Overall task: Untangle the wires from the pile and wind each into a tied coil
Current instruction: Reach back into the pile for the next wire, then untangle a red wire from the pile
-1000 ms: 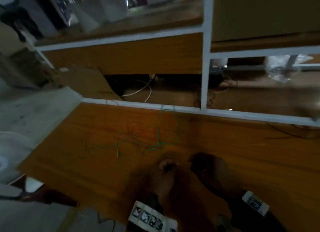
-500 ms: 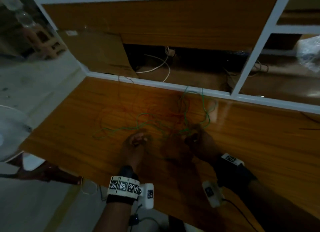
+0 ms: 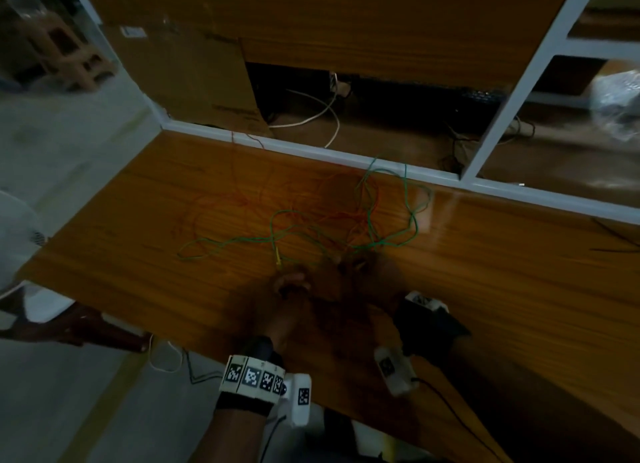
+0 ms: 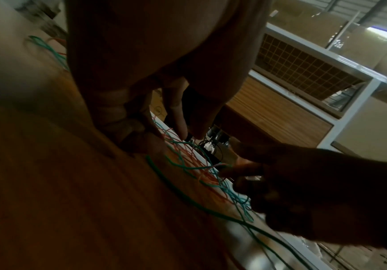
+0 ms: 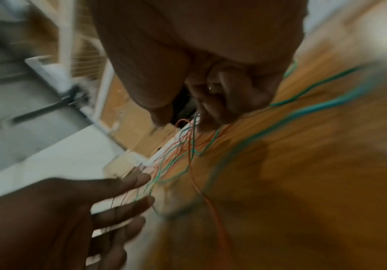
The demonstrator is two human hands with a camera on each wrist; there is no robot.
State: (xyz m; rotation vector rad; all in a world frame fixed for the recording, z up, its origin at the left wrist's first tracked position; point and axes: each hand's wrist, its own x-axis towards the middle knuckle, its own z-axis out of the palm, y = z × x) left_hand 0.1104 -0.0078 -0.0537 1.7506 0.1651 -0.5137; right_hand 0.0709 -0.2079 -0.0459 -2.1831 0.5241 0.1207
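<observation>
A dim workroom, white-framed shelving behind, and a long wooden table (image 3: 145,227) carrying a loose sprawl of thin wires. Half a second back both hands were a little short of the tangle; now they have reached its near edge and gone in. The right hand (image 3: 367,275) has its thumb and fingers pinched together on a bunch of strands, and from the right wrist view green and red lines can be seen running out from between the fingertips (image 5: 205,117) and away across the wood. The left hand (image 3: 289,289) sits just beside it, to its left; the right wrist view shows its fingers (image 5: 128,182) straight and spread, their tips among the strands, holding nothing that I can make out. Beyond the hands the green wire (image 3: 410,217) loops out toward the table's white back edge, and the red wire (image 3: 242,192) lies fainter, spreading away to the left, the two crossing each other many times. I judge the untangling is only beginning: nothing is separated, and no coil is wound or tied.
</observation>
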